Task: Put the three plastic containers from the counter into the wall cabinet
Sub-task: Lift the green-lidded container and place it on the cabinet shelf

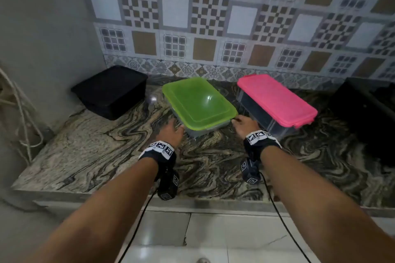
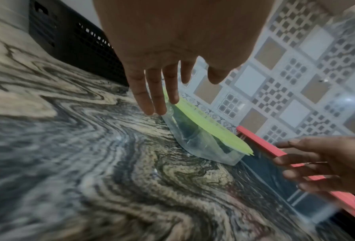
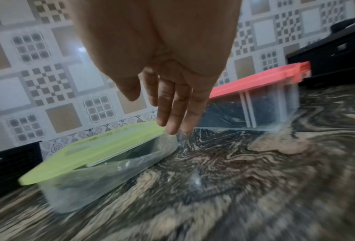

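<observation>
A clear container with a green lid (image 1: 199,102) (image 2: 203,128) (image 3: 102,156) sits mid-counter. Right of it stands a clear container with a pink lid (image 1: 277,100) (image 2: 296,164) (image 3: 258,91). A black container (image 1: 111,92) (image 2: 75,44) sits at the back left against the wall. My left hand (image 1: 172,132) (image 2: 160,91) is at the green-lidded container's near left corner, fingers straight, holding nothing. My right hand (image 1: 243,124) (image 3: 172,110) hovers at its near right corner, fingers straight and empty; it also shows in the left wrist view (image 2: 320,164). The wall cabinet is out of view.
The marbled stone counter (image 1: 106,151) has bare surface in front of the containers and ends at a front edge near me. A dark object (image 1: 367,113) stands at the right. Patterned tile wall (image 1: 213,17) runs behind; cords (image 1: 19,100) hang at the left.
</observation>
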